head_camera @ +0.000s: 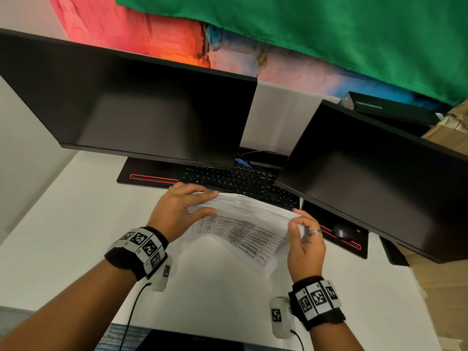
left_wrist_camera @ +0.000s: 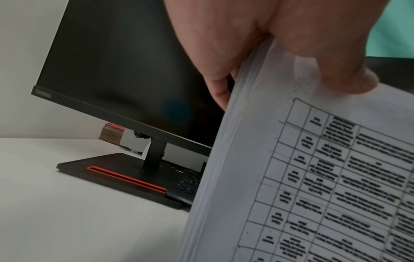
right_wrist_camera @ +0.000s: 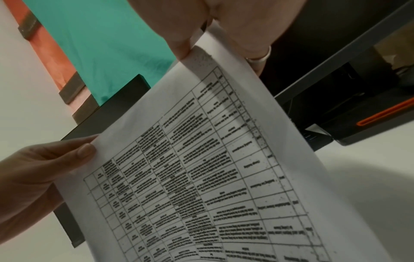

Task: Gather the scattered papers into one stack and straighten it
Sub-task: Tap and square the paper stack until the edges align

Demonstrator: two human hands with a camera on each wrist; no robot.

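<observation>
Above the white desk (head_camera: 63,211), stack of papers (head_camera: 243,224) gripped between left hand (head_camera: 174,211) and right hand (head_camera: 306,247).

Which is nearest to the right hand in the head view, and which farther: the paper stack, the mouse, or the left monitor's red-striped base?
1. Paper stack: pinched at its right edge by the right hand.
2. Mouse: just right of the hand, under the right monitor.
3. Red-striped base: far left, beyond the left hand.

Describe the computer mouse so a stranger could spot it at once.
Start at the right-hand monitor on the white desk. Under its lower edge lies a black base with a red stripe; the mouse sits on it, a small dark rounded lump beyond the right hand.
</observation>
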